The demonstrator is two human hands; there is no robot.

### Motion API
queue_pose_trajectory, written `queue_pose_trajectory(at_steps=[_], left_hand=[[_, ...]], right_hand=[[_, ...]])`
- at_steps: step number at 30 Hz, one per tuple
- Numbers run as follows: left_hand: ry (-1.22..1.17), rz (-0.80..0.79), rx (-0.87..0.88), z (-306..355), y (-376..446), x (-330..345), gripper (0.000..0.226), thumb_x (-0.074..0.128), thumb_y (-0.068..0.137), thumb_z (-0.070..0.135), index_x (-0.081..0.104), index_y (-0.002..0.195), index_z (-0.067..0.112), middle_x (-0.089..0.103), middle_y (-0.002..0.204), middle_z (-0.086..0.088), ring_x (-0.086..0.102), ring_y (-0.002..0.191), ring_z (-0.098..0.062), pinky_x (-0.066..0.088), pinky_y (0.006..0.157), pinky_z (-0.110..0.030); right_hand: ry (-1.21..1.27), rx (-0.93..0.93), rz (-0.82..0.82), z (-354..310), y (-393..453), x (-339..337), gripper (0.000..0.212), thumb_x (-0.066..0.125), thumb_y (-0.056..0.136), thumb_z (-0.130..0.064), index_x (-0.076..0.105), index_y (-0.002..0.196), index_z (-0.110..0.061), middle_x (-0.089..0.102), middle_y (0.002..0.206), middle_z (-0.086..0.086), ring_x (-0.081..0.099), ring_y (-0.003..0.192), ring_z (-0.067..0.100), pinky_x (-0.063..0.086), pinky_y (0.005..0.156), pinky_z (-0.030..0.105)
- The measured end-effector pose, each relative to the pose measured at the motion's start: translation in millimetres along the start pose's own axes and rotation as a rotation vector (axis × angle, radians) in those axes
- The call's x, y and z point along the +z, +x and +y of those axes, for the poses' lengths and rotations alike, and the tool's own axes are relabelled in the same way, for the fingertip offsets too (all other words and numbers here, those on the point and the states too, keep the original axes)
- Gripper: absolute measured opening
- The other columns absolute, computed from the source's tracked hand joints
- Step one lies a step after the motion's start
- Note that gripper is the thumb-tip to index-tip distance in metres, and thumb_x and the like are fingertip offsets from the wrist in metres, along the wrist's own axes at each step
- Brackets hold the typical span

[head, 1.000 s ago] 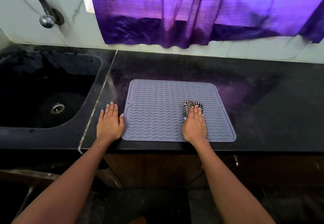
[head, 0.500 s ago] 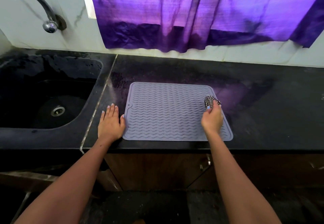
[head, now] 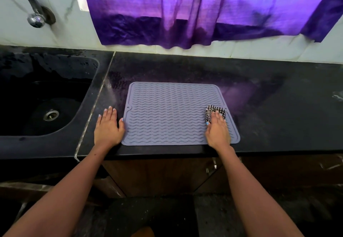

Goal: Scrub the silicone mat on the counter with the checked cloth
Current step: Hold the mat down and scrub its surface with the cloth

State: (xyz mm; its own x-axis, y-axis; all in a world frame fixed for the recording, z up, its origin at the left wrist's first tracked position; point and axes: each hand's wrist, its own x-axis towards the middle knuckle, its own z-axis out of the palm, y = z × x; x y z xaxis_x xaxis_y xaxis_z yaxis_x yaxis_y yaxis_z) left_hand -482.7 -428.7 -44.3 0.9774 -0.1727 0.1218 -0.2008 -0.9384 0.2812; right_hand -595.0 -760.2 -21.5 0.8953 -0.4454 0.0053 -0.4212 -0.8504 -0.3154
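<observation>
Silicone mat (head: 172, 114) lies flat on the black counter (head: 278, 110), near the front edge, right of the sink (head: 42, 107), long axis running left-right across us. Checked cloth (head: 215, 113) is bunched at the mat's right end, roughly mid-depth, just inside the right rim.

Our right hand (head: 218, 132) is on top of the cloth, fingers extended forward and pressing it flat onto the ribs, wrist over the mat's near right corner. We can't tell whether the thumb hooks the cloth's edge.

Our left hand (head: 108, 127) is palm down on the counter, fingers spread, thumb touching the mat's left edge; we read it as a brace against sliding.

Nearly all of the unscrubbed-looking span lies left of the cloth, so the next stroke likely goes leftward along the long axis, toward the left hand. The right hand is the one to make it.
</observation>
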Motion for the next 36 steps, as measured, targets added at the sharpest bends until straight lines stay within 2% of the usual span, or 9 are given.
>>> queue_pose_trajectory(at_steps=[3,7,9,11,14,19,29,33,36], left_hand=[[-0.015,-0.009,-0.005,0.3,-0.6,-2.2,0.056,0.029,0.098,0.033,0.024,0.144,0.003,0.017,0.155,-0.012,0.01,0.144,-0.023,0.003,0.118,-0.037],[-0.025,-0.026,-0.005,1.8,-1.5,-5.3,0.056,0.029,0.098,0.033,0.024,0.144,0.002,0.017,0.155,-0.013,0.01,0.144,-0.023,0.003,0.118,-0.037],[-0.027,-0.024,-0.007,1.8,-1.9,-6.3,0.056,0.029,0.098,0.033,0.024,0.144,0.002,0.017,0.155,-0.013,0.011,0.144,-0.023,0.004,0.118,-0.037],[-0.032,-0.022,-0.01,2.6,-2.4,-6.9,0.055,0.029,0.098,0.033,0.024,0.144,0.002,0.017,0.155,-0.013,0.011,0.144,-0.023,0.004,0.118,-0.037],[-0.037,-0.016,-0.007,2.8,-3.0,-7.1,0.055,0.029,0.098,0.033,0.024,0.144,0.002,0.018,0.155,-0.013,0.011,0.144,-0.023,0.004,0.117,-0.037],[-0.033,-0.007,-0.005,1.3,-1.3,-3.9,0.055,0.03,0.098,0.033,0.026,0.144,0.002,0.019,0.154,-0.013,0.013,0.144,-0.024,0.005,0.117,-0.038],[-0.026,0.007,-0.001,1.5,-0.3,-2.5,0.054,0.03,0.099,0.032,0.026,0.143,0.002,0.019,0.154,-0.013,0.013,0.144,-0.024,0.005,0.117,-0.038],[-0.034,0.001,-0.004,2.4,-2.0,-4.3,0.055,0.03,0.098,0.033,0.026,0.143,0.002,0.019,0.154,-0.013,0.013,0.144,-0.024,0.005,0.117,-0.038],[-0.037,-0.005,-0.004,1.8,-2.2,-5.1,0.055,0.029,0.098,0.034,0.026,0.144,0.003,0.018,0.154,-0.013,0.012,0.144,-0.023,0.004,0.117,-0.038]], right_hand=[[0.277,0.05,-0.085,2.4,5.0,-22.1,0.048,0.037,0.1,-0.014,0.029,0.146,-0.009,0.033,0.151,0.009,0.028,0.141,0.022,0.021,0.115,0.031],[1.156,0.402,-0.076,7.0,20.5,-62.5,0.029,0.051,0.094,-0.015,0.062,0.12,-0.009,0.064,0.116,0.006,0.06,0.102,0.019,0.047,0.097,0.034],[1.051,0.454,0.057,9.5,19.0,-70.7,0.03,0.049,0.095,-0.02,0.062,0.121,-0.013,0.065,0.111,0.006,0.062,0.099,0.018,0.048,0.094,0.035],[0.685,0.424,0.171,13.1,8.0,-66.6,0.038,0.043,0.097,-0.016,0.05,0.134,-0.013,0.057,0.129,0.011,0.052,0.119,0.028,0.039,0.103,0.036],[0.367,0.274,0.137,17.0,-17.5,-39.9,0.042,0.039,0.097,-0.013,0.041,0.139,-0.01,0.046,0.14,0.017,0.043,0.128,0.035,0.034,0.105,0.037],[0.012,0.087,0.002,31.1,-26.4,-7.5,0.061,0.028,0.1,-0.037,0.007,0.15,-0.008,0.003,0.159,0.008,0.001,0.147,0.021,0.002,0.119,0.037],[0.053,0.088,-0.053,30.8,-18.3,-17.0,0.057,0.031,0.101,-0.027,0.01,0.15,-0.008,0.004,0.159,0.008,0.003,0.147,0.021,0.006,0.119,0.037],[0.644,0.347,0.047,29.9,-6.8,-40.4,0.042,0.043,0.098,-0.023,0.044,0.14,-0.015,0.046,0.142,0.005,0.044,0.13,0.027,0.033,0.109,0.035],[0.994,0.484,0.169,17.8,-1.5,-58.0,0.039,0.041,0.099,-0.025,0.049,0.136,-0.016,0.052,0.136,0.0,0.051,0.121,0.02,0.041,0.105,0.034]])
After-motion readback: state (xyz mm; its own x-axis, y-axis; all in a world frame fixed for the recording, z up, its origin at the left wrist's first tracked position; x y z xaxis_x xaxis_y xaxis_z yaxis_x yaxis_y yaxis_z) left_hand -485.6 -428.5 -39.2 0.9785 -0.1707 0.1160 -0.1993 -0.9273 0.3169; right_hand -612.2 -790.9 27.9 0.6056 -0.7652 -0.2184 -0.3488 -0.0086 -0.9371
